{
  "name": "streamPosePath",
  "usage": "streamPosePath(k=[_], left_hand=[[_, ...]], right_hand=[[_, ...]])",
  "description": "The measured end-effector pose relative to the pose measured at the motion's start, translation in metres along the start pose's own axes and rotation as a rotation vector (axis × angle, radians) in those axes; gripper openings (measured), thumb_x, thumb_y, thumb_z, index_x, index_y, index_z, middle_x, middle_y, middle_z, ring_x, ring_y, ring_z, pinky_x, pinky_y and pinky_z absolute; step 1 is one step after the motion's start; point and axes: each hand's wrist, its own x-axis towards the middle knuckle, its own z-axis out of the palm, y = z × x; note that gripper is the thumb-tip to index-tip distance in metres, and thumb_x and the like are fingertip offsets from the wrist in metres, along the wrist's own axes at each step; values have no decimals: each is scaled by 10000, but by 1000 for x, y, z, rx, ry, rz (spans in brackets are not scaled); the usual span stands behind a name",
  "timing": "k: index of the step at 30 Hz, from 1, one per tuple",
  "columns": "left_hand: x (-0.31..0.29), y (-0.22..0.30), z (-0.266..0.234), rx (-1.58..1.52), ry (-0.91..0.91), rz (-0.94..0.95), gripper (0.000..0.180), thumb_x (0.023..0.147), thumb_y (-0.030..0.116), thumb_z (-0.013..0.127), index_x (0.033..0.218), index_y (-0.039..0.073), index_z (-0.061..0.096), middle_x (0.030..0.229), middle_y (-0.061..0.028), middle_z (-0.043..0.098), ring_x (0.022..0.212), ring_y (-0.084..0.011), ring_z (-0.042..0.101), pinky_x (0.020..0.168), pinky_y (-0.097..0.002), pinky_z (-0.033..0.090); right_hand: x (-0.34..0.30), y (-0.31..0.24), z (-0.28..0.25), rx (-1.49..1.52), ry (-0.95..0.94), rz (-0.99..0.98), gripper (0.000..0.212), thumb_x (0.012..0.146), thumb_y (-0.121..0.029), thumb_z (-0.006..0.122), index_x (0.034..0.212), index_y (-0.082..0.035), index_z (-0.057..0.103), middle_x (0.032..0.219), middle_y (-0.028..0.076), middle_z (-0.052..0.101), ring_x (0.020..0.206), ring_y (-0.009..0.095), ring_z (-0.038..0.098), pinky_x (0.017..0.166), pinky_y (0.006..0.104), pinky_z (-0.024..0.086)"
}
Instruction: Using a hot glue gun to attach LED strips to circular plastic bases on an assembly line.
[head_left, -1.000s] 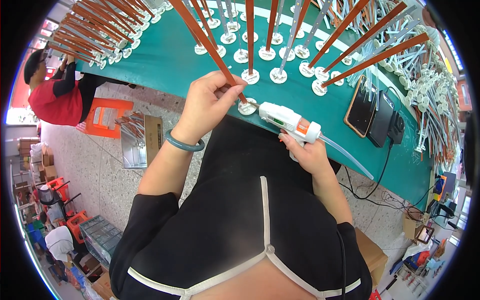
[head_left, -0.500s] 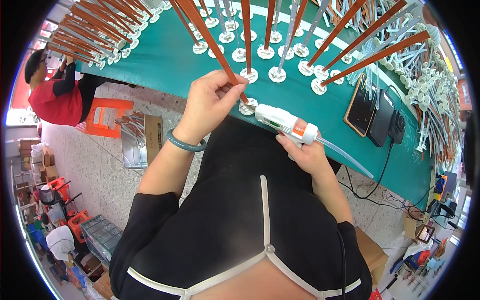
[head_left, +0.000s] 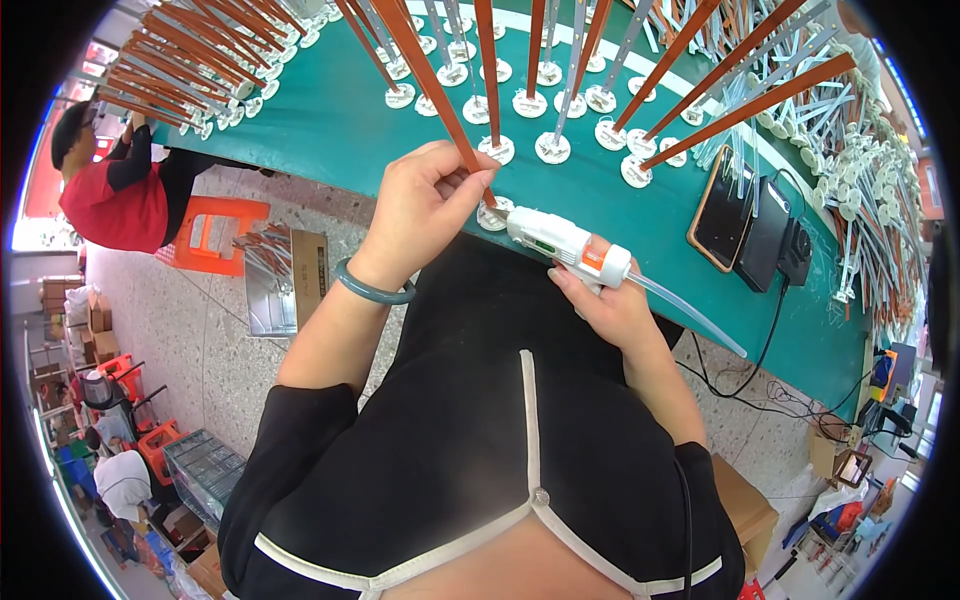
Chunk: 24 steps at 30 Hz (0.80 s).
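Observation:
My left hand [head_left: 436, 195] pinches an orange-brown strip [head_left: 432, 85] between thumb and fingers, close to its lower end. That end stands on a round white disc [head_left: 491, 215] at the table's near edge. In my right hand [head_left: 603, 296] is a white hot glue gun [head_left: 560, 240] with a clear glue stick [head_left: 690, 310] coming out of its back. The gun's nozzle points left and meets the foot of the strip at the disc. Just beyond, another white disc [head_left: 495, 151] carries an upright strip.
The green table [head_left: 330, 140] holds several strips standing on discs, with a dense group [head_left: 190, 60] at far left. At right lie a phone [head_left: 722, 215], a black box [head_left: 765, 240] with cables and a heap of loose strips [head_left: 850, 190]. A person in red [head_left: 115, 205] sits at left.
Almost nothing differs. The strip and both hands hold their places, with the glue gun's nozzle still at the strip's foot; the whole view has shifted very slightly.

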Motion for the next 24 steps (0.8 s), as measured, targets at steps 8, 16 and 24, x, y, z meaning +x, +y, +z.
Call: streamPosePath(k=[8,16,24], left_hand=[[1,2,-8,-33,61,2,96,846,-2,622,924,-45,656,818,-79,619,709,-137,671,599,-232,506],[-3,-10,-6,-118,8,-106,111,859,20,621,943,-43,655,840,-60,632,733,-103,653,609,-220,504],[-7,-8,-16,-355,12,-221,153,888,80,620,1012,-1,659,850,-37,656,755,-85,636,628,-207,517]], right_hand=[[-11,-3,-3,372,88,126,244,837,-152,650,1014,3,586,873,85,639,718,141,588,631,264,476],[16,-7,5,972,67,-218,524,784,-530,610,1018,-61,630,1348,263,451,1319,419,355,1112,505,190],[22,-12,16,1038,-410,-88,579,829,-620,535,914,-51,595,1105,371,560,765,411,677,783,454,528]])
